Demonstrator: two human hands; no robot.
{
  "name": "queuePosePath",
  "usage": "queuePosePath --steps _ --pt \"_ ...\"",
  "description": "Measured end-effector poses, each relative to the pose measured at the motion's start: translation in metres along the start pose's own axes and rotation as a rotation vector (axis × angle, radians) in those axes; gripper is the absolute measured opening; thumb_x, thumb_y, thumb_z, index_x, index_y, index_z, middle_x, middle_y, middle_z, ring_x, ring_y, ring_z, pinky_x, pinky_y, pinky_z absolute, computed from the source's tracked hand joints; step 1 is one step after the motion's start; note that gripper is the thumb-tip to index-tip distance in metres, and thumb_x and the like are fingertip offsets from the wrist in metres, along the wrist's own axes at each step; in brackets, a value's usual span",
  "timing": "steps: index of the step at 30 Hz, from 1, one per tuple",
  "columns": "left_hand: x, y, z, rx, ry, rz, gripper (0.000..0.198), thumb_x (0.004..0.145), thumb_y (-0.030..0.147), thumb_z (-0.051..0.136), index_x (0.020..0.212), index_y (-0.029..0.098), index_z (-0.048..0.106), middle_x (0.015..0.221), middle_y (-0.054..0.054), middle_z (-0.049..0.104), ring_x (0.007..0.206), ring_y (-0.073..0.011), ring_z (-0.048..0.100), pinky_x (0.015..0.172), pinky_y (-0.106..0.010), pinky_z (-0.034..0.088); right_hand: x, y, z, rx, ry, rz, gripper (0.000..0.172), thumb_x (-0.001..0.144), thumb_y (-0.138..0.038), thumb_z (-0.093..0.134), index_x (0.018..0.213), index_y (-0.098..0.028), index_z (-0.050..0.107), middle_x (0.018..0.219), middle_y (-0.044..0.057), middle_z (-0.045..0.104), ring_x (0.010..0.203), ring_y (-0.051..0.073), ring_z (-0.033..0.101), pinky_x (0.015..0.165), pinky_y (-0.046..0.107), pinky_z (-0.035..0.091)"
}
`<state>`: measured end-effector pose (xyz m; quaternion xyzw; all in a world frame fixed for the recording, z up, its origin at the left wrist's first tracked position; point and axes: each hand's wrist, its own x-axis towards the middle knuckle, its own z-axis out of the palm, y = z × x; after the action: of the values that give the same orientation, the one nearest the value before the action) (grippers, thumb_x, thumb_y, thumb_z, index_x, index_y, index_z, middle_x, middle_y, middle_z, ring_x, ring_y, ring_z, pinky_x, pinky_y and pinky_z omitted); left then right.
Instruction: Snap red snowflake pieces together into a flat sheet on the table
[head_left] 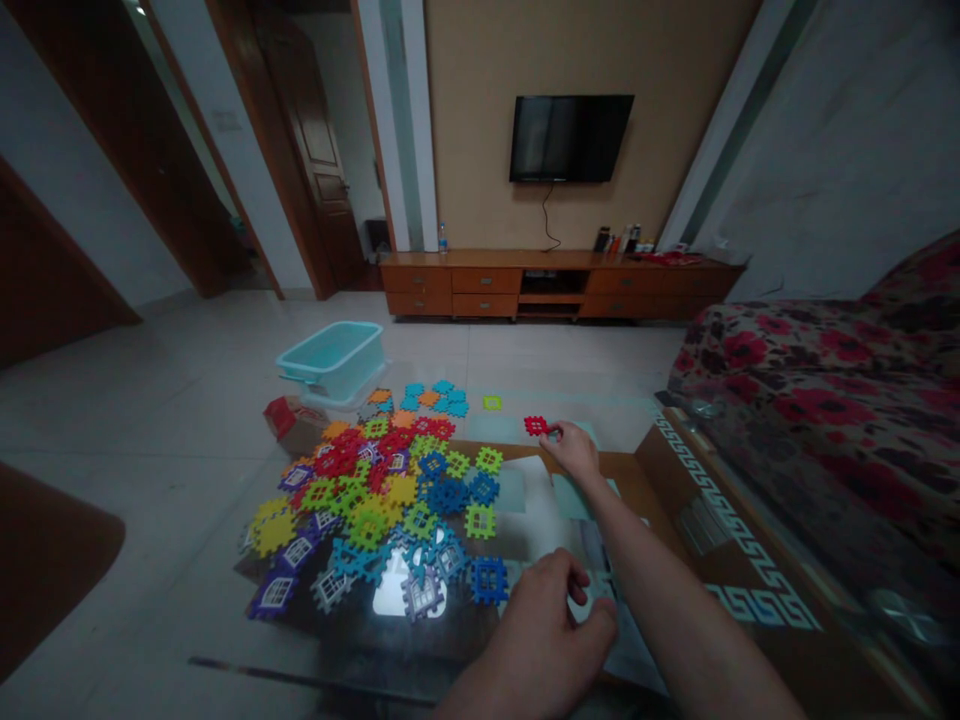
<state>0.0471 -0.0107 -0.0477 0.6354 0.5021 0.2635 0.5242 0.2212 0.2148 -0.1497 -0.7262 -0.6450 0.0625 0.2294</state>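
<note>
Glass tabletop (337, 655) spreads across the foreground. The right hand (576, 450) pinches a red piece (535, 426) by its edge, at that hand's ten o'clock. The left hand (549, 622), at six o'clock from it, holds thumb and forefinger apart. A lime frame (485, 403) lies at the red piece's ten o'clock, a colourful pile (403, 490) at its eight.

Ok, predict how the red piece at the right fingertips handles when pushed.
The red piece is probably light, being small with openings. Flat, it should slide rather than roll. Its notched edge may help the right hand grip.
</note>
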Motion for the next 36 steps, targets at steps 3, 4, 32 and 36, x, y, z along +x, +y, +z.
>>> queuePosePath --steps 3,4,32,36 --pt "-0.0012 -0.0002 -0.0012 -0.009 -0.017 0.000 0.025 0.085 0.040 0.059 0.099 0.019 0.061 0.093 -0.007 0.066 0.073 -0.0185 0.056 0.063 -0.031 0.035 -0.0001 0.0007 0.0019 -0.006 0.009 -0.003 0.028 0.082 -0.040 0.061 0.099 -0.022 0.074 0.097 0.007 0.074 0.087 0.020 0.067 0.072 0.027 0.044" --pt "-0.0016 0.0002 -0.0018 -0.009 -0.022 -0.007 0.026 0.085 0.040 0.059 0.100 0.019 0.061 0.093 -0.007 0.066 0.071 -0.0182 0.056 0.062 -0.031 0.035 -0.0001 0.0010 0.0024 -0.006 0.011 -0.003 0.028 0.082 -0.040 0.061 0.099 -0.022 0.074 0.097 0.007 0.074 0.088 0.020 0.067 0.072 0.027 0.044" --pt "-0.0084 -0.0022 -0.0071 0.078 -0.017 0.071 0.029 0.084 0.038 0.060 0.106 0.019 0.061 0.102 -0.010 0.064 0.085 -0.0232 0.057 0.071 -0.034 0.039 0.0030 0.0074 0.0076 0.023 0.016 0.004 0.031 0.081 -0.043 0.062 0.100 -0.021 0.073 0.092 0.006 0.073 0.083 0.020 0.066 0.070 0.027 0.043" --pt "-0.0077 -0.0026 -0.0076 0.084 -0.019 0.075 0.029 0.084 0.038 0.060 0.106 0.020 0.060 0.102 -0.010 0.064 0.086 -0.0234 0.057 0.071 -0.034 0.039 0.0031 0.0075 0.0079 0.024 0.018 0.003 0.032 0.081 -0.043 0.062 0.101 -0.020 0.071 0.093 0.007 0.073 0.083 0.020 0.066 0.069 0.027 0.043"
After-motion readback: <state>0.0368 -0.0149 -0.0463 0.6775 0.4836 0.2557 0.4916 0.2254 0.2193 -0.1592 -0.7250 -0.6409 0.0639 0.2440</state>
